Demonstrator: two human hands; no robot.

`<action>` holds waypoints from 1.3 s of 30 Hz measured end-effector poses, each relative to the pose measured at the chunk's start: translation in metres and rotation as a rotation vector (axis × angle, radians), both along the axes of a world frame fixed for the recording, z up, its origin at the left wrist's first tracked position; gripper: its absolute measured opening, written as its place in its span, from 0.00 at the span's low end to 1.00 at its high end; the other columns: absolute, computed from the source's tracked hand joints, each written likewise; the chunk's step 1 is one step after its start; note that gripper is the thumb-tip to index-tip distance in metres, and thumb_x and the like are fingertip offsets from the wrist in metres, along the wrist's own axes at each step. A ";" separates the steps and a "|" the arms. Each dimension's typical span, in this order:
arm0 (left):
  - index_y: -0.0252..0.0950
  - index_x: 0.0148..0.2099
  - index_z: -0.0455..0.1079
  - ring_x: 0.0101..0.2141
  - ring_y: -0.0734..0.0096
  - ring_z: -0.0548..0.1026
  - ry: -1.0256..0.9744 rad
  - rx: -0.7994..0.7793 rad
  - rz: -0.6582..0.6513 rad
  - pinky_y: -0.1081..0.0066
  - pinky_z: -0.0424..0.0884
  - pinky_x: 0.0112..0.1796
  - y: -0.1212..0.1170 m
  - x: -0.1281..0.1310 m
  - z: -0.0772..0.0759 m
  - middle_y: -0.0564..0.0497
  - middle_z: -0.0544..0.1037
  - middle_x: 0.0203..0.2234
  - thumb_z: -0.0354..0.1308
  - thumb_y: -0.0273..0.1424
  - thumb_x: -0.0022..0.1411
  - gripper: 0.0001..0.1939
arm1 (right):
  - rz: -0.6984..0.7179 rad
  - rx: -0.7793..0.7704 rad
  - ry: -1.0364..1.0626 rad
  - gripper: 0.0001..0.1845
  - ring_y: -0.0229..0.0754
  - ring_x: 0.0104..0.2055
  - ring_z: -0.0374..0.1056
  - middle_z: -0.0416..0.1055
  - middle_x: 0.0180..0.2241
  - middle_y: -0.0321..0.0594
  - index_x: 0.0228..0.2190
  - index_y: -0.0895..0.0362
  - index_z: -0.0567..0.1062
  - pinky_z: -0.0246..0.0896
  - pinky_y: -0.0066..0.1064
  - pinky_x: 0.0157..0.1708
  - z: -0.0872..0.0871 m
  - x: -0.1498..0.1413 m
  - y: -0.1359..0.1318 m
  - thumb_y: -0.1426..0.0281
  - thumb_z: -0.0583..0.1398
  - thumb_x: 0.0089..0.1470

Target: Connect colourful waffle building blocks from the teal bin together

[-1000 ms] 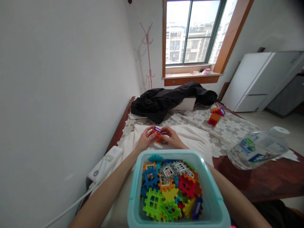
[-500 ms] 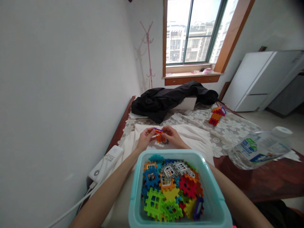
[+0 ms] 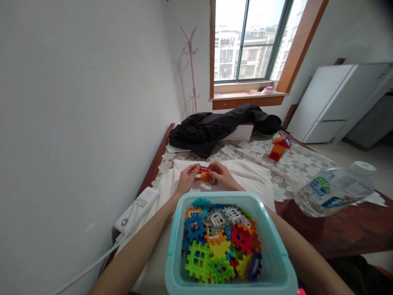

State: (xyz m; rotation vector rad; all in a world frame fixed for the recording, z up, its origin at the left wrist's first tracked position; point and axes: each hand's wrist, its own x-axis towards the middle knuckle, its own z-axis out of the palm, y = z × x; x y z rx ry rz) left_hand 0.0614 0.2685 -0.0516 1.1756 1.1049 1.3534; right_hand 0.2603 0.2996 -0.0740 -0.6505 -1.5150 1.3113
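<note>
Both my hands meet over the white cloth beyond the bin. My left hand and my right hand are closed, pinching between them a small assembly of orange and purple interlocking tiles. Close to me stands a light blue plastic bin filled with several coloured waffle tiles in green, blue, red, orange, yellow and grey. My forearms pass on either side of the bin.
A small built structure of tiles stands on the lace tablecloth at the right. A water bottle lies on its side on the wood table. A white power strip sits left; a black jacket lies at the far end.
The tile assembly between my fingers has been turned and lowered slightly toward the cloth; my hands stay in the same spot. The view has shifted a little.
</note>
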 end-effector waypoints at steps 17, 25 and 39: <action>0.40 0.47 0.73 0.33 0.63 0.75 0.648 0.273 0.075 0.67 0.66 0.39 -0.014 -0.008 0.009 0.52 0.77 0.30 0.51 0.46 0.79 0.17 | 0.045 -0.012 -0.052 0.18 0.41 0.34 0.71 0.75 0.34 0.35 0.38 0.53 0.75 0.67 0.33 0.33 0.009 0.001 -0.007 0.56 0.72 0.55; 0.41 0.47 0.70 0.29 0.64 0.72 0.680 0.268 0.075 0.66 0.63 0.36 -0.014 -0.007 0.005 0.55 0.73 0.27 0.48 0.45 0.80 0.16 | 0.054 0.008 -0.045 0.14 0.42 0.36 0.71 0.75 0.35 0.34 0.39 0.54 0.76 0.66 0.33 0.35 0.003 0.001 -0.006 0.61 0.71 0.55; 0.42 0.41 0.64 0.33 0.62 0.74 0.672 0.310 0.138 0.66 0.62 0.36 -0.012 -0.010 0.005 0.52 0.75 0.31 0.49 0.42 0.79 0.13 | 0.088 -0.003 -0.055 0.17 0.42 0.34 0.70 0.74 0.33 0.34 0.38 0.53 0.75 0.65 0.34 0.34 0.009 -0.001 -0.011 0.54 0.71 0.60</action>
